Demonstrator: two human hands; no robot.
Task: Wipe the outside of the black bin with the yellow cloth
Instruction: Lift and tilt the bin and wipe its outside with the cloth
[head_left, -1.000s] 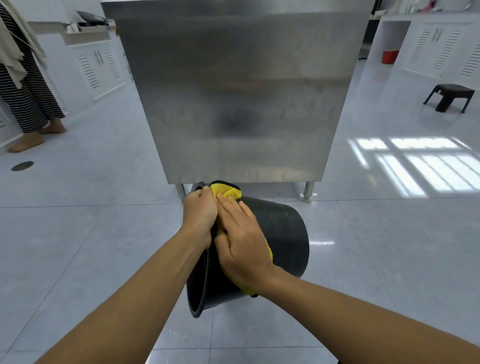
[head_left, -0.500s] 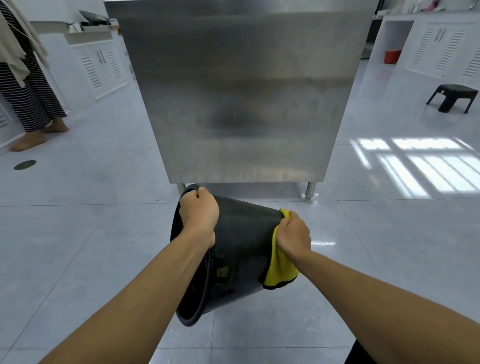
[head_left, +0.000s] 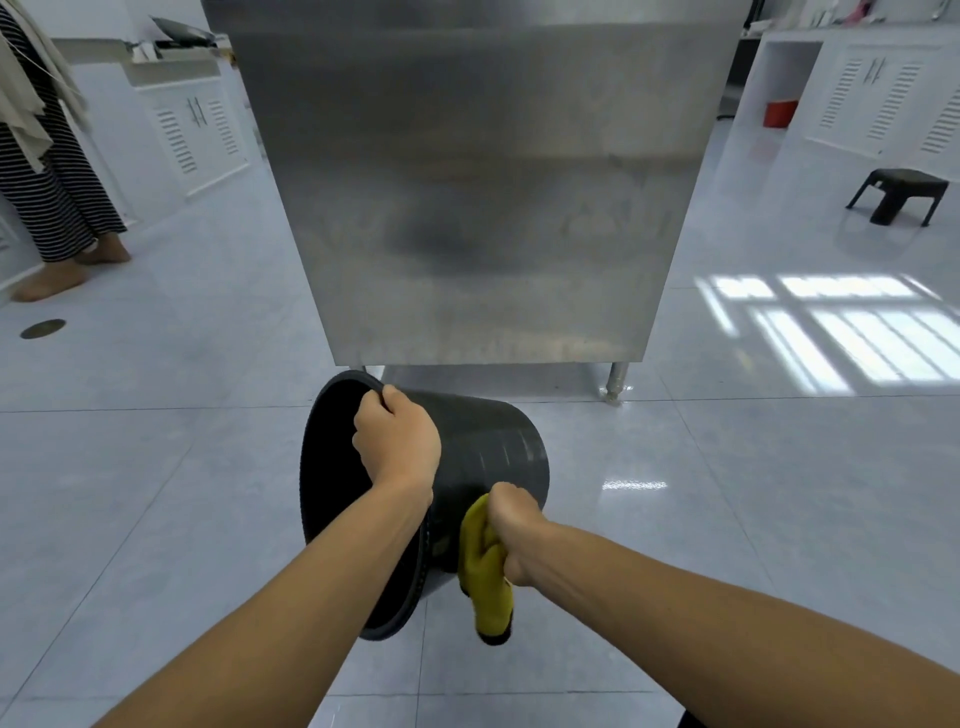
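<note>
Both hands grip: left hand (head_left: 397, 441) clamps tilted black bin's (head_left: 493, 447) rim, right hand (head_left: 511, 525) clutches bunched yellow cloth (head_left: 485, 582).

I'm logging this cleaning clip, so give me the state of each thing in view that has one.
black bin: tipped on its side, held up by its rim.
yellow cloth: bunched, against the bin's side.
left hand: grips the rim.
right hand: grips the cloth.
cabinet doors: closed.

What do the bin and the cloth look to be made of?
Black bin: probably plastic, smooth with a dull sheen and a thin rolled rim. Yellow cloth: soft fabric, likely microfibre, since it bunches and hangs limp from the right hand.
</note>
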